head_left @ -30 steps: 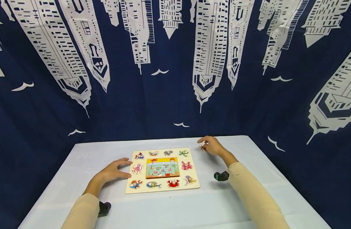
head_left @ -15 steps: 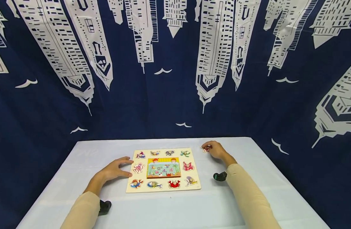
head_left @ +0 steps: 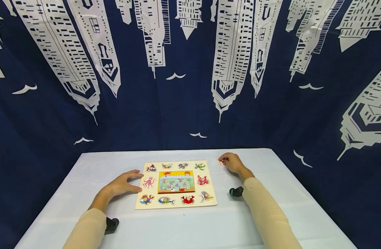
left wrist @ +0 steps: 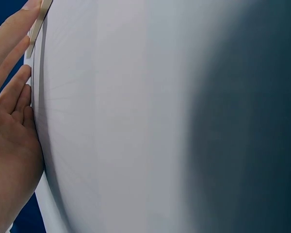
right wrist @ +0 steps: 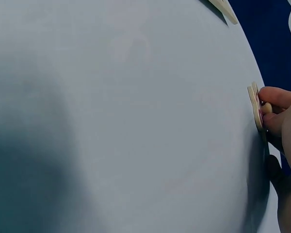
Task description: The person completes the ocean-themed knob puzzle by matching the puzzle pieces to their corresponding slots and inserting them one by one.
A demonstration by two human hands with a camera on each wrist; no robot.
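A wooden peg puzzle board [head_left: 178,204] with sea-animal pictures lies flat at mid-table. My left hand [head_left: 123,184] is spread at its left edge, fingers and thumb fairly straight and touching or nearly touching the rim. In the left wrist view the left hand [left wrist: 14,126] lies low beside the board's edge [left wrist: 39,29]. Beyond the board's far right corner, my right hand [head_left: 234,163] holds a small puzzle piece [head_left: 221,162] with reddish markings. Thumb and finger pinch its round wooden knob [right wrist: 266,108] in the right wrist view, where the piece [right wrist: 255,107] stands on edge-on view.
Most pictures on the board bear knobs; the pink octopus [head_left: 149,182] at its left shows none. A white cloth covers the table [head_left: 178,228]. Behind hangs a dark blue curtain [head_left: 165,114] with white buildings. A dark wrist device [head_left: 236,191] sits under the right forearm.
My right hand has gone from hovering over the puzzle piece with fingers apart to pinching its knob. The left hand stays at the board's edge.
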